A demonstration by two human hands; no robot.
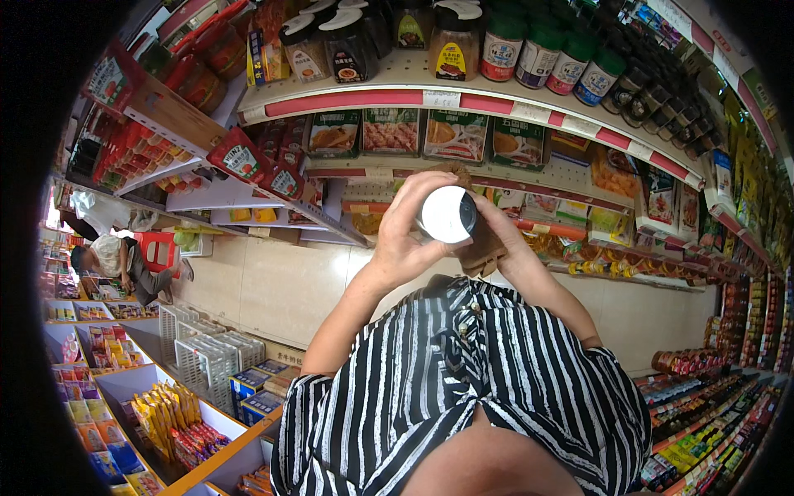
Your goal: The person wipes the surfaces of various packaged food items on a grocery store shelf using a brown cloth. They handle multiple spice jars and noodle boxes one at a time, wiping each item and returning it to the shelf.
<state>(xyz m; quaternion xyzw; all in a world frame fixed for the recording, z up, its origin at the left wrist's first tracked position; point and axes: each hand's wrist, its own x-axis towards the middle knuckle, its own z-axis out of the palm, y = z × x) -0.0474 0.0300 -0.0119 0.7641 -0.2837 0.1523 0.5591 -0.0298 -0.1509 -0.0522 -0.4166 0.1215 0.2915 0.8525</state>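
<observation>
Seen from above, a spice jar point(441, 215) with a white and dark lid is held in front of my chest. My left hand point(397, 239) curls around its side, thumb at the lid's near edge. On the other side, my right hand point(501, 226) presses a brown cloth point(482, 251) against the jar. The cloth also shows beyond the lid, and most of the jar's body is hidden. Similar jars with white-topped dark lids point(347, 46) stand on the upper shelf point(391, 80) ahead, beside a yellow-labelled jar point(454, 53).
Green-capped jars point(502, 49) line the same shelf. Boxed seasonings point(456, 136) sit one level below. Red Heinz pouches point(239, 155) hang at the left shelf end. White plastic crates point(208, 366) and a snack bin point(111, 397) stand behind left. A person point(124, 266) sits farther left.
</observation>
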